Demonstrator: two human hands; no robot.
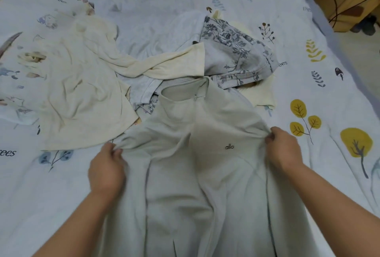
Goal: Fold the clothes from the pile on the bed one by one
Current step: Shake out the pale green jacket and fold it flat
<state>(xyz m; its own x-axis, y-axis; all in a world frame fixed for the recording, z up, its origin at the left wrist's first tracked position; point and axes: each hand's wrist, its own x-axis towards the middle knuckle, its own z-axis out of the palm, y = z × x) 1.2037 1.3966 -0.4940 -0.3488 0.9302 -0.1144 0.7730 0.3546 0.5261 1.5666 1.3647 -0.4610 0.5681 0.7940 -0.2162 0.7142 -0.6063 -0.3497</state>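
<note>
Pale grey top (205,164) lay spread on the bed (308,50), left hand (106,169) and right hand (282,149) each pinched its side edges, pile of clothes (144,61) just beyond its collar

Bare bedsheet (339,96) open on both flanks; heaped clothes pile (144,67) across the far middle.

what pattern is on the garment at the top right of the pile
Grey-blue floral print on pale grey fabric, on the patterned garment; seen in the head view.
</note>
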